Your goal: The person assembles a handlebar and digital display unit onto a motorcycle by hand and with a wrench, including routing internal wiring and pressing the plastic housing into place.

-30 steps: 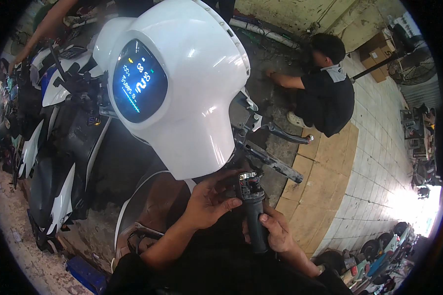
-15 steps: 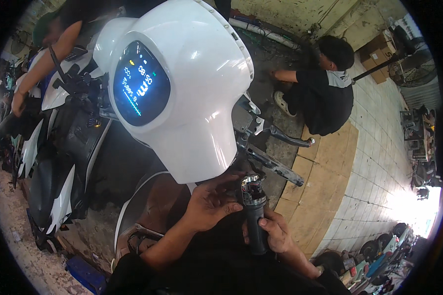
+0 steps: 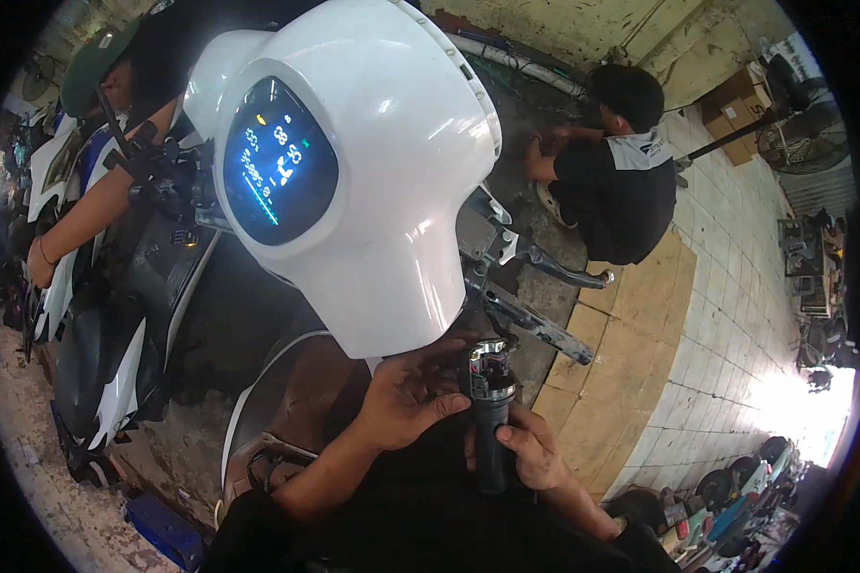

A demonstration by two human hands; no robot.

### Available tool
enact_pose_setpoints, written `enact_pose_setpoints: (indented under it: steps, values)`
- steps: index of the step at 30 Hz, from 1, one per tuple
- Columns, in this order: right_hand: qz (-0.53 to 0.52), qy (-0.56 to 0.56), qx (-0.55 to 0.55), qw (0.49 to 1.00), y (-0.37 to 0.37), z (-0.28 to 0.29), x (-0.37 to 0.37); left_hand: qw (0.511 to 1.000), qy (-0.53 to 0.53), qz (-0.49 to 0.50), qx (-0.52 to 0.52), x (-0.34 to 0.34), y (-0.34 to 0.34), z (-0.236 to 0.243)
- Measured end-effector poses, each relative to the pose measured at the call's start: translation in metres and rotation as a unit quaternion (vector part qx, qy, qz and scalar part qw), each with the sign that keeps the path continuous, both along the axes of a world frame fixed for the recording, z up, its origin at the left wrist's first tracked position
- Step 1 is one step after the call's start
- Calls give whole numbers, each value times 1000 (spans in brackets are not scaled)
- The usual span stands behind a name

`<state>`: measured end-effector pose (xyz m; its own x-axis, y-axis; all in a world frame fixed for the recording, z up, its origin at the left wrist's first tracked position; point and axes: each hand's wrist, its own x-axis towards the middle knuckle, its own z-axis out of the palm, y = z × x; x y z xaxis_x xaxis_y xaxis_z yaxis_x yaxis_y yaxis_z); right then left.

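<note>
A black throttle grip (image 3: 492, 447) with a shiny silver collar at its top end stands nearly upright in front of me. My right hand (image 3: 529, 447) is closed round its lower part, thumb on the front. At the collar, my left hand (image 3: 413, 396) pinches from the left side, with its far fingers partly hidden behind it. Just beyond my hands rises the white headlight cowl (image 3: 392, 172) of a scooter, its round dashboard display (image 3: 282, 160) lit in blue and white. The bare handlebar end (image 3: 535, 323) and a brake lever (image 3: 569, 272) stick out to the right.
A black and white scooter (image 3: 105, 353) stands at the left, with a person's arm (image 3: 96, 215) over it. Another person (image 3: 621, 181) crouches at the far right beside cardboard sheets (image 3: 631, 325). A fan (image 3: 798, 143) and a blue box (image 3: 162, 530) are farther out.
The throttle grip has turned slightly, its lower end shifting left with my right hand. The person at the left now reaches farther down, and the crouching person has leaned left.
</note>
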<state>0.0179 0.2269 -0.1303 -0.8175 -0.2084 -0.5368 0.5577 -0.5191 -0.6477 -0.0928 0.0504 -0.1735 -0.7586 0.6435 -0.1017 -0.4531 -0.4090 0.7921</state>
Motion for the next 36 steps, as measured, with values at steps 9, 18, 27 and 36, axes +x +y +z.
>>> enact_pose_setpoints:
  steps: [9, 18, 27, 36]
  values:
    - [-5, -2, -9, 1000, -1, 1, -4, 1000, 12, -2, -1, -1, 1, -2]
    - [-8, 0, -13, 1000, -1, 3, -7, 1000, -2, -8, -12, -4, -2, -4]
    - [-3, -7, -31, 999, -3, 7, -14, 999, -31, 0, 24, -5, -3, -6]
    - [15, 7, -22, 1000, -4, 5, -19, 998, -55, 5, 23, -8, -4, 0]
